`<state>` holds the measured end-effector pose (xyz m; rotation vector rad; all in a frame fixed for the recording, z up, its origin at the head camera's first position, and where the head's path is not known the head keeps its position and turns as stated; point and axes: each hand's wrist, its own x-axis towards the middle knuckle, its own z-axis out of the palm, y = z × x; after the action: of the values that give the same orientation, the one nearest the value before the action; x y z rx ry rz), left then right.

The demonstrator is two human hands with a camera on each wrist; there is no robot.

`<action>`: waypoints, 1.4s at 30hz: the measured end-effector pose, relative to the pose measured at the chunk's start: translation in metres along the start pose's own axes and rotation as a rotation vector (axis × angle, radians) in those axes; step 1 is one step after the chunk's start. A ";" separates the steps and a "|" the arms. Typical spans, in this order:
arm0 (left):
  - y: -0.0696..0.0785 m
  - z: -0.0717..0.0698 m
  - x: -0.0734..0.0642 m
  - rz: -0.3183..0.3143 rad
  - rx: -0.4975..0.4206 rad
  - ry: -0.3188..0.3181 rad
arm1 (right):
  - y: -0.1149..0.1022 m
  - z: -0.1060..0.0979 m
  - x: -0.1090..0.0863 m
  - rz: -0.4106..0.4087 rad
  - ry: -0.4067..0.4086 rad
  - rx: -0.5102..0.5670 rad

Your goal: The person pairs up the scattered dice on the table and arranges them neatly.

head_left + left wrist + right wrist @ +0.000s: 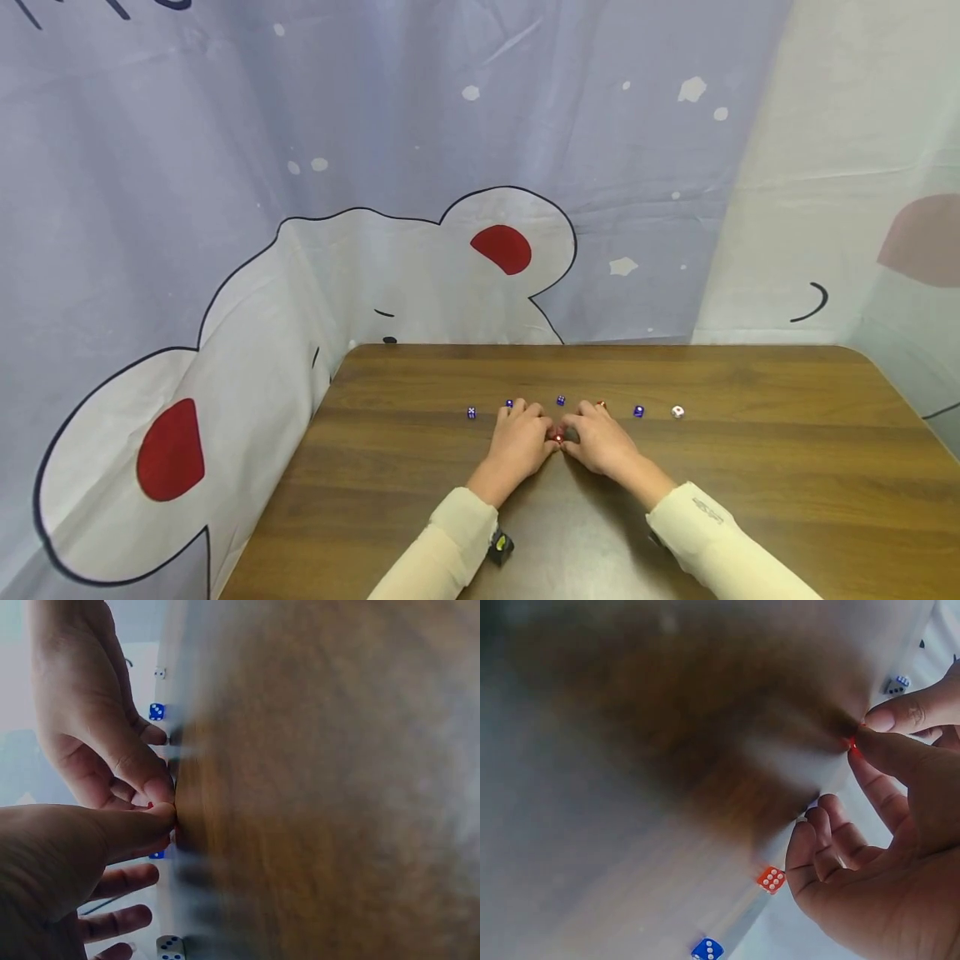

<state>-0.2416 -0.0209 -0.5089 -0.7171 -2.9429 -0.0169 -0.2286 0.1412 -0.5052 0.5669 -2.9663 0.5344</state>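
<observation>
A small red die (558, 437) sits low at the tabletop, between the two hands. My left hand (519, 442) pinches it from the left with thumb and forefinger. From the other side my right hand (600, 440) pinches the same die, and the thumb tips meet in front of it. In the right wrist view only a sliver of the red die (853, 742) shows between the fingertips; the rest is hidden. The other fingers of both hands are spread over the table. A blue die (509, 403) lies by the left fingertips, an orange-red die (601, 404) by the right ones.
Beyond the hands, a loose row of dice crosses the wooden table (750, 500). Blue dice lie at the left (471, 412), middle (560, 401) and right (638, 411); a white die (678, 412) ends the row. A printed curtain (637, 167) hangs behind the table.
</observation>
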 end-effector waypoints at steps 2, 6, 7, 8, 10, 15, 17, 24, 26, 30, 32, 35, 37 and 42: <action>0.002 0.000 -0.002 0.008 0.012 -0.001 | -0.001 0.000 -0.003 0.011 -0.007 -0.011; 0.004 0.001 -0.008 0.023 0.044 -0.006 | -0.005 0.000 -0.009 0.030 -0.020 -0.020; 0.004 0.001 -0.010 0.027 0.050 -0.006 | -0.006 0.000 -0.011 0.032 -0.019 -0.024; 0.005 0.000 -0.012 0.028 0.055 -0.010 | -0.007 0.001 -0.014 0.032 -0.018 -0.027; 0.005 0.000 -0.016 0.030 0.059 -0.025 | -0.010 0.002 -0.018 0.037 -0.022 -0.037; 0.008 -0.004 -0.026 0.037 0.058 -0.063 | -0.016 0.002 -0.028 0.030 -0.012 -0.072; 0.009 -0.005 -0.030 0.042 0.057 -0.063 | -0.019 0.002 -0.032 0.029 -0.012 -0.078; 0.009 -0.003 -0.045 0.052 0.034 -0.010 | -0.027 0.001 -0.041 0.032 -0.016 -0.059; 0.008 -0.002 -0.048 0.056 0.020 -0.002 | -0.029 0.002 -0.043 0.037 -0.020 -0.043; 0.007 -0.004 -0.056 0.064 -0.006 -0.008 | -0.033 0.003 -0.047 0.043 -0.023 -0.012; 0.006 -0.005 -0.059 0.064 -0.022 -0.017 | -0.035 0.003 -0.049 0.040 -0.018 -0.003; 0.004 -0.005 -0.064 0.068 -0.040 -0.016 | -0.037 0.004 -0.052 0.022 0.004 0.005; 0.002 -0.005 -0.066 0.071 -0.054 -0.012 | -0.039 0.006 -0.054 0.010 0.014 0.009; -0.001 -0.003 -0.073 0.077 -0.085 0.002 | -0.041 0.007 -0.059 -0.013 0.013 0.018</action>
<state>-0.1771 -0.0549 -0.5138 -0.8418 -2.9256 -0.1370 -0.1584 0.1229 -0.5066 0.5821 -2.9464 0.5617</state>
